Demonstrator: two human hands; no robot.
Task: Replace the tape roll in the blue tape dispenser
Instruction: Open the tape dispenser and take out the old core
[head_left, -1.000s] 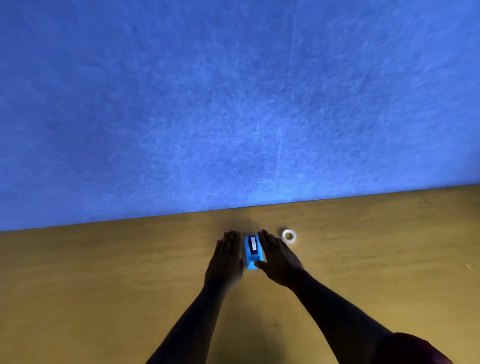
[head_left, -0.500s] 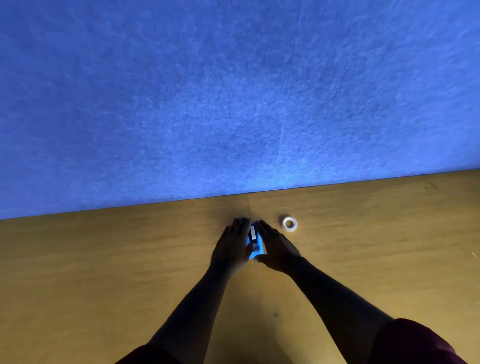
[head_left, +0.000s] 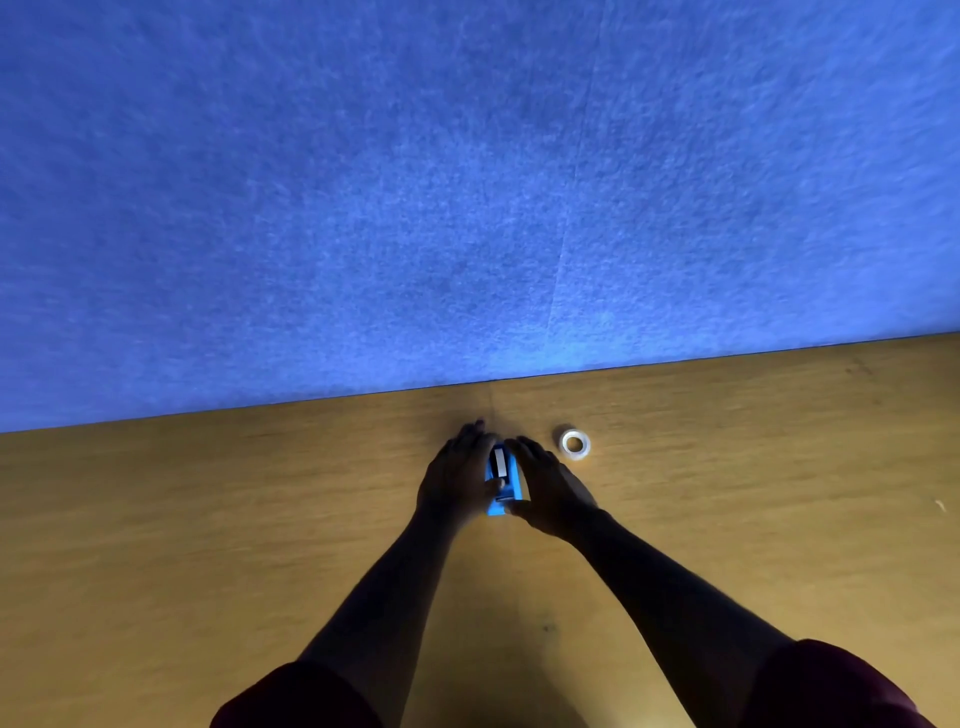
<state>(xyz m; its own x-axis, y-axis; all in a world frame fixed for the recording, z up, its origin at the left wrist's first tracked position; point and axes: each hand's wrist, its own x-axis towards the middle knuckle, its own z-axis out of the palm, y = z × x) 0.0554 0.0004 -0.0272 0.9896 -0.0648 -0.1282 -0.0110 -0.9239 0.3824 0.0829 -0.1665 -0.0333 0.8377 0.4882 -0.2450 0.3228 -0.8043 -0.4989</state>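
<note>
The small blue tape dispenser (head_left: 503, 483) stands on the wooden table, held from both sides. My left hand (head_left: 457, 480) wraps its left side, with the thumb resting on top of it. My right hand (head_left: 548, 486) presses against its right side. A white strip shows in the dispenser's top opening. A white tape roll (head_left: 575, 443) lies flat on the table just right of my right hand, untouched.
The wooden table (head_left: 208, 519) runs across the lower half of the view. A blue felt partition wall (head_left: 467, 182) rises right behind the dispenser and the roll.
Both hands have closed in from flanking the dispenser to gripping it. The left thumb now rests on its top.
</note>
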